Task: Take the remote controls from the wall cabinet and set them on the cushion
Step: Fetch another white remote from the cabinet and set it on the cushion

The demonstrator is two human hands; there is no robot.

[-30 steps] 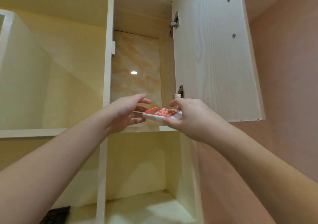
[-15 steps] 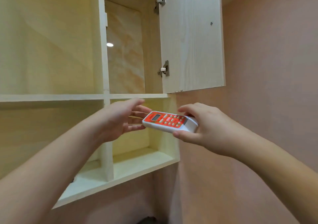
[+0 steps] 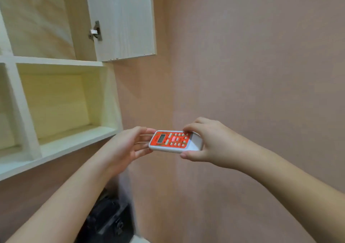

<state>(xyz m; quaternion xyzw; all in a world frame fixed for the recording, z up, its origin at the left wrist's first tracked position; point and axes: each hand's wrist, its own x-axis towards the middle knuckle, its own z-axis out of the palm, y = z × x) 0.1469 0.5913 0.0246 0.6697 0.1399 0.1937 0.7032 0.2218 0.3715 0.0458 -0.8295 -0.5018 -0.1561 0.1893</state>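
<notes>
Head view: right hand pinches the remote control at one end, buttons up. Left hand, fingers relaxed and spread, cups the other end, probably steadying it clear of the wall cabinet. Cushion not visible.

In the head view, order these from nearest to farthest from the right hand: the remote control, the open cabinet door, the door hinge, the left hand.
1. remote control: gripped in the right hand.
2. left hand: at the remote's other end, leftward.
3. cabinet door: up and left, open.
4. hinge: on the door's left edge, slightly farther.
</notes>
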